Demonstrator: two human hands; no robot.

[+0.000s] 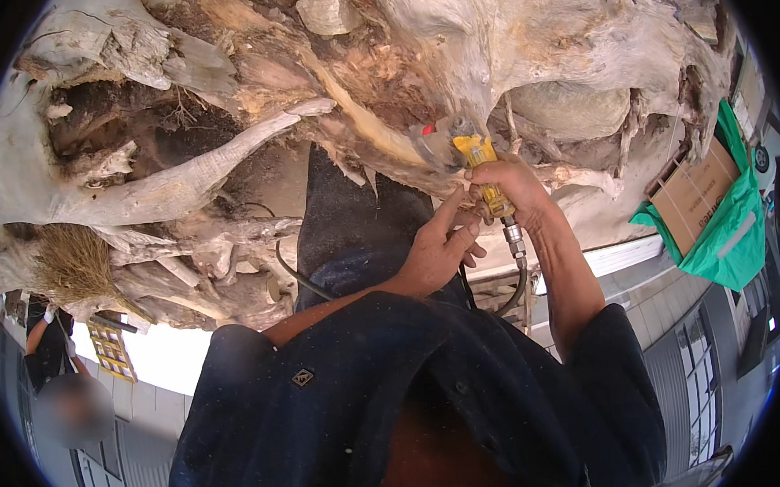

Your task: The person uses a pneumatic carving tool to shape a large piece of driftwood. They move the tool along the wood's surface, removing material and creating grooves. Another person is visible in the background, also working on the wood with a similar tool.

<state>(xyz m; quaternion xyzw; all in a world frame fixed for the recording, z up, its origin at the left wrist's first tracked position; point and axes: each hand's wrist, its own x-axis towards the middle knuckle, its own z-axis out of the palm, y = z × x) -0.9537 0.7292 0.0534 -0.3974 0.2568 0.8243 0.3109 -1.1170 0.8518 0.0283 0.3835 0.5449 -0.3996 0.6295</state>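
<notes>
Past our dark shirt, right hand clenches the yellow air grinder (hose below); left hand loosely open beside it. We should press lightly against the root wood.

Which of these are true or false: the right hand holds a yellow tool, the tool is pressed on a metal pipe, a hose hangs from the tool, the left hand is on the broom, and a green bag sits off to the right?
1. The right hand grips a yellow tool. True.
2. The tool's head meets a metal pipe. False: it meets a big, pale, gnarled tree root.
3. A hose hangs from the tool's lower end. True.
4. The left hand holds the broom. False: it is beside the tool, fingers spread, far from the broom at the left.
5. A green bag holding a cardboard box is at the right. True.
</notes>
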